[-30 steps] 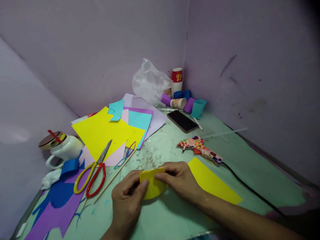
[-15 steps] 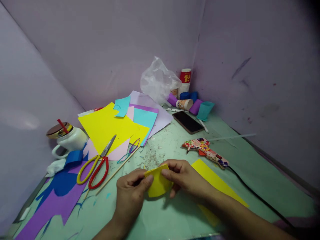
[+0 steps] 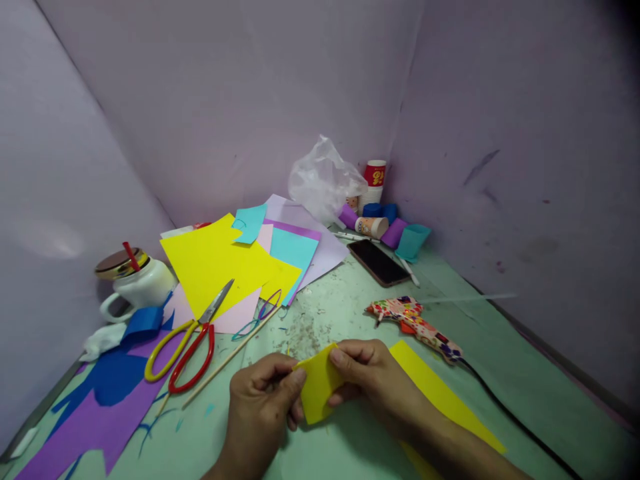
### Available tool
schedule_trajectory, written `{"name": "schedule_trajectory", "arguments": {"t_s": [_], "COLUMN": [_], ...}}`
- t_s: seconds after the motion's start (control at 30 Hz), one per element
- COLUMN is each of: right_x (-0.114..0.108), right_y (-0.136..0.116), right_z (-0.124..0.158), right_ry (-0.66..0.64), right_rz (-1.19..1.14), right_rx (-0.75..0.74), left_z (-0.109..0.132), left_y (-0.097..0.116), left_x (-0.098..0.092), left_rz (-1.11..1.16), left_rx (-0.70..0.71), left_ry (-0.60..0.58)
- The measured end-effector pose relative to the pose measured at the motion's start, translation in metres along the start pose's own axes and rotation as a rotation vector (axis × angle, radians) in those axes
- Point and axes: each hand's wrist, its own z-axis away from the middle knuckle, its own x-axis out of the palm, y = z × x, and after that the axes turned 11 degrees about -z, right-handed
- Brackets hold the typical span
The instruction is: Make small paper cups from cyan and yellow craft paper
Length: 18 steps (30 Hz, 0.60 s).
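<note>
A small piece of yellow paper (image 3: 317,390) is held up off the green table between both hands. My left hand (image 3: 260,407) pinches its left edge with thumb and forefinger. On the other edge, my right hand (image 3: 373,380) grips it with closed fingers. Under my right forearm lies a larger yellow sheet (image 3: 440,393). Scissors (image 3: 187,343) with a yellow and a red handle rest to the left, beside a thin wooden stick (image 3: 227,360).
A patterned glue gun (image 3: 413,320) with a black cord lies at right. A phone (image 3: 379,262), paper cups (image 3: 374,180), a plastic bag (image 3: 323,180), coloured sheets (image 3: 220,267) and a white mug (image 3: 133,280) crowd the back and left. Walls close in on three sides.
Both hands have lifted the yellow piece from the table and turned it more upright. The camera has shifted a little, so the table items sit lower in view.
</note>
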Motion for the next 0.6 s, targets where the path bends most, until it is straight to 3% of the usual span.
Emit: {"name": "schedule_trajectory", "arguments": {"t_s": [0.23, 0.47, 0.53, 0.6], "right_x": [0.003, -0.003, -0.005, -0.007], "right_y": [-0.007, -0.002, 0.000, -0.001], "right_z": [0.002, 0.000, -0.002, -0.003], "right_ry": [0.008, 0.080, 0.100, 0.132], "right_rz": [-0.006, 0.044, 0.048, 0.032], "right_rx": [-0.049, -0.020, -0.014, -0.001], "left_z": [0.007, 0.001, -0.006, -0.016], "left_y": [0.009, -0.006, -0.004, 0.003], "left_x": [0.001, 0.003, -0.004, -0.024], "left_rz": [0.036, -0.008, -0.019, -0.103], "left_rx": [0.039, 0.085, 0.078, 0.117], "left_ry": [0.024, -0.119, -0.177, -0.149]}}
